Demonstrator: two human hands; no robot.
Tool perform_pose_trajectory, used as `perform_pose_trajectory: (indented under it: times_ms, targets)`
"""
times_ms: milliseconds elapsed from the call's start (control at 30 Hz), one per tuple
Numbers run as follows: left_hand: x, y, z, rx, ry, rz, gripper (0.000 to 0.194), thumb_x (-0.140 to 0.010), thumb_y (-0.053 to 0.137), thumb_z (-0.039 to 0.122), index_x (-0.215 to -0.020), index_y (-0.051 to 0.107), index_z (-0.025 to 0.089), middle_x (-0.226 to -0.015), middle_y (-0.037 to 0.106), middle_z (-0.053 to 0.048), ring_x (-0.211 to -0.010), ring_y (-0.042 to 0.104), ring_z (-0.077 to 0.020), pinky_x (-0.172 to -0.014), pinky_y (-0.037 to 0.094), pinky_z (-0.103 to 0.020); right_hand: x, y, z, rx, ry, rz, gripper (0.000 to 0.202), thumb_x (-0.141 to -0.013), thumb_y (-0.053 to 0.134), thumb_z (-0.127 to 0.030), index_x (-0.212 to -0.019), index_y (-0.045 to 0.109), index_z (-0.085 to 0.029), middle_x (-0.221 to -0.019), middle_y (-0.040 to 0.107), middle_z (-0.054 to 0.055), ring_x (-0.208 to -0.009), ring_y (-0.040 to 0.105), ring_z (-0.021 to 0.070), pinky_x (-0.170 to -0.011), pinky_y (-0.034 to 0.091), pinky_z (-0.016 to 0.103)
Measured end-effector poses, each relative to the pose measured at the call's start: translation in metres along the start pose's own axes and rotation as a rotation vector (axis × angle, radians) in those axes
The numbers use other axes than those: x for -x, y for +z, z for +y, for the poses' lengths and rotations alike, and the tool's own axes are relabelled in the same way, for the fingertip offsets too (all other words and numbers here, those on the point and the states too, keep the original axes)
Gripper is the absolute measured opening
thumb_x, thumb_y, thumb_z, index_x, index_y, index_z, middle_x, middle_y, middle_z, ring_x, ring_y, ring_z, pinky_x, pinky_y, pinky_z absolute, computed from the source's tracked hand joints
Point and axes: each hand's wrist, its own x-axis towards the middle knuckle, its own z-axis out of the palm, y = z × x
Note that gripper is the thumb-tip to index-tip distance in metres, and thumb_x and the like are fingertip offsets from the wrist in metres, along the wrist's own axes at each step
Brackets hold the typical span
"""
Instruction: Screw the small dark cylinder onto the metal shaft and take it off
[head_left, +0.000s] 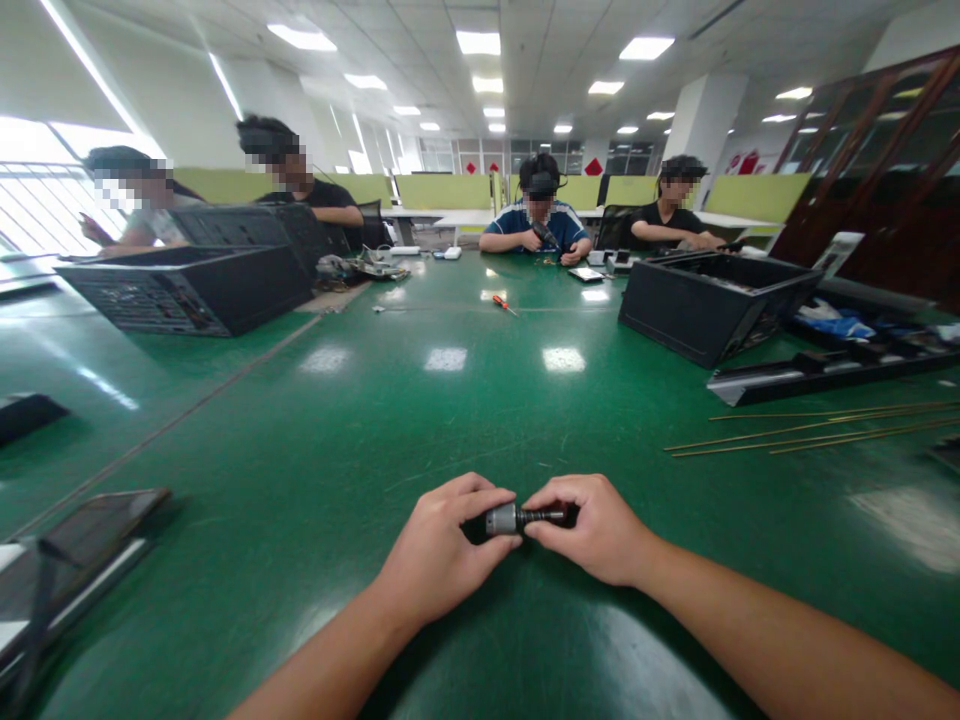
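A small grey metal cylinder (502, 519), which looks like a small motor, lies level between my hands just above or on the green table. From its right end comes a dark ribbed shaft (541, 515) with a shiny tip. My left hand (452, 535) grips the cylinder between thumb and fingers. At the shaft side, my right hand (596, 528) is closed, with thumb and index finger pinching near the joint of cylinder and shaft. Its palm hides a dark reddish part beside the shaft, which I cannot make out.
The green table (360, 430) holds black computer cases (682, 310) at right and left (262, 285). Thin brass-coloured rods (787, 432) lie at right, near a long metal panel (810, 370). An orange screwdriver (501, 302) lies ahead. Several people sit around the far side.
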Motion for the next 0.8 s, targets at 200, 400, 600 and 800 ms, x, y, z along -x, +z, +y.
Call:
perform_pose_trajectory:
  times_ms: [200, 400, 600, 800]
  targets:
    - [0.0002, 0.0003, -0.0019, -0.005, 0.0, -0.006, 0.028, -0.074, 0.076, 0.022, -0.101, 0.074, 0.028, -0.093, 0.07, 0.001, -0.084, 0.067, -0.0142, -0.078, 0.052, -0.025, 0.0004, 0.0, 0.0012, 0.003, -0.013, 0.006, 0.014, -0.075, 0.074, -0.015, -0.088, 0.078, -0.02, -0.078, 0.074, 0.0, -0.069, 0.065, 0.0132, -0.063, 0.046, 0.022]
    - [-0.0009, -0.0011, 0.0002, -0.001, 0.011, 0.005, 0.028, -0.073, 0.075, 0.02, -0.1, 0.075, 0.026, -0.092, 0.071, -0.001, -0.083, 0.067, -0.0157, -0.077, 0.054, -0.026, 0.0008, -0.0001, 0.0017, 0.019, -0.014, 0.002, 0.015, -0.077, 0.073, -0.016, -0.09, 0.077, -0.02, -0.08, 0.074, 0.0, -0.069, 0.065, 0.014, -0.064, 0.046, 0.023]
    - [-0.0005, -0.0012, 0.0008, -0.007, 0.004, 0.007, 0.028, -0.073, 0.076, 0.02, -0.1, 0.075, 0.026, -0.092, 0.071, 0.0, -0.083, 0.067, -0.0152, -0.077, 0.053, -0.025, 0.0012, -0.0008, 0.0004, 0.028, -0.017, 0.002, 0.014, -0.078, 0.072, -0.017, -0.09, 0.077, -0.021, -0.08, 0.075, 0.001, -0.069, 0.065, 0.0151, -0.064, 0.046, 0.024]
    - [-0.0014, -0.0008, 0.0001, -0.008, -0.01, -0.006, 0.027, -0.074, 0.075, 0.02, -0.101, 0.074, 0.027, -0.093, 0.07, 0.001, -0.084, 0.067, -0.0142, -0.078, 0.052, -0.024, 0.0014, 0.0, 0.0019, 0.021, -0.017, 0.001, 0.015, -0.079, 0.073, -0.019, -0.093, 0.078, -0.021, -0.084, 0.076, 0.001, -0.073, 0.068, 0.0151, -0.067, 0.047, 0.024]
